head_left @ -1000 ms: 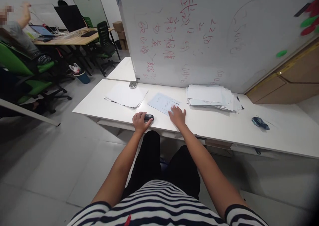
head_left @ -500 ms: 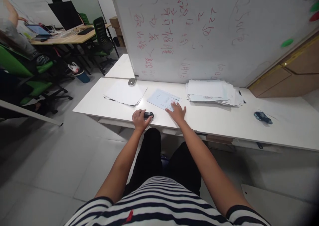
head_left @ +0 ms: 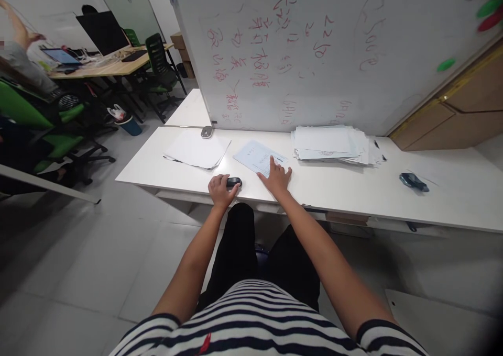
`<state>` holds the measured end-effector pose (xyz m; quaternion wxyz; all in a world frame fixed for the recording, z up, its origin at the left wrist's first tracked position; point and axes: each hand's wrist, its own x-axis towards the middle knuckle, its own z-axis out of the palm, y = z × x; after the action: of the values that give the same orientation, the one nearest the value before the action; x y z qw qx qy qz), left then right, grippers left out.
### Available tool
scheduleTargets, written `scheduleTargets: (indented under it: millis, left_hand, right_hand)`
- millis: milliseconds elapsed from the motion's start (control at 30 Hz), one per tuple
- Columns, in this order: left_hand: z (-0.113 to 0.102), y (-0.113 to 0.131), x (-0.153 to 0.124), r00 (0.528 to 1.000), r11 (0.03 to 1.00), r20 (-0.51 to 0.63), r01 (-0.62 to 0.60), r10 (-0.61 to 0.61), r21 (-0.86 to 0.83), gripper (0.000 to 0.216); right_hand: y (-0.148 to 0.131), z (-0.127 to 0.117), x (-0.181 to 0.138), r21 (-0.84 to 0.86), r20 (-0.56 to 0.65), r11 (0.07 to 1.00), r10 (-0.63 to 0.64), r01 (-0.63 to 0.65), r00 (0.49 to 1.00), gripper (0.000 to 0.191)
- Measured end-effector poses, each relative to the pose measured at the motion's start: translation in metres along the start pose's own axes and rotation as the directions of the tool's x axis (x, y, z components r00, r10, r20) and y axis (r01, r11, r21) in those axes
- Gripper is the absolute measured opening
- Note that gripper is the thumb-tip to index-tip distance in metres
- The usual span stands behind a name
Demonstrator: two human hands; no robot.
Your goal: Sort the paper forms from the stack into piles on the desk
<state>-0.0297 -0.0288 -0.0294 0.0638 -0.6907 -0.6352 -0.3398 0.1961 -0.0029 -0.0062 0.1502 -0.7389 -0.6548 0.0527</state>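
Observation:
My left hand (head_left: 222,189) is at the front edge of the desk, its fingers and thumb around a small black rounded object (head_left: 234,181); its exact kind is too small to tell. To its right, my right hand (head_left: 277,179) rests on a pale blue printed sheet (head_left: 251,154), index finger stretched out over the print and thumb apart. The sheet lies flat and slanted, its lower right corner partly under the hand. Left of it is a loose stack of white paper (head_left: 196,149). A thicker, uneven pile of papers (head_left: 326,141) lies to the right.
A whiteboard (head_left: 251,47) with red writing stands behind the white desk (head_left: 373,193). A grey computer mouse (head_left: 206,132) sits near the back edge. Far right lies a dark blue object (head_left: 414,182), beside cardboard boxes (head_left: 463,104). At left, another person sits by a wooden table (head_left: 113,69).
My right index finger has straightened and reaches farther up the blue sheet, the other fingers more bent. My left hand stays on the black object. The view has shifted slightly.

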Motion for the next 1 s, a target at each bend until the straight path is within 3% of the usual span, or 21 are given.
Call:
scheduleTargets:
  millis: [267, 533, 800, 1000]
  left_hand:
    - [-0.001, 0.0, 0.0, 1.0, 1.0, -0.01, -0.007, 0.007, -0.002, 0.052]
    - [-0.003, 0.001, 0.0, 1.0, 1.0, -0.004, -0.008, 0.008, -0.001, 0.052]
    - [-0.002, 0.001, 0.0, 1.0, 1.0, -0.013, -0.014, 0.015, 0.014, 0.052]
    - [-0.002, 0.0, 0.0, 0.999, 0.999, -0.037, -0.033, 0.033, 0.001, 0.052]
  right_hand:
    - [-0.003, 0.005, -0.005, -0.046, -0.076, 0.998, -0.036, 0.033, 0.996, 0.059]
    - [-0.002, -0.001, -0.005, -0.06, -0.065, 0.998, -0.019, 0.015, 0.998, 0.074]
    - [-0.004, 0.0, -0.01, -0.103, -0.155, 0.992, -0.085, 0.07, 0.984, 0.049]
    - [-0.001, 0.001, -0.009, -0.069, -0.142, 0.995, -0.078, 0.069, 0.987, 0.058]
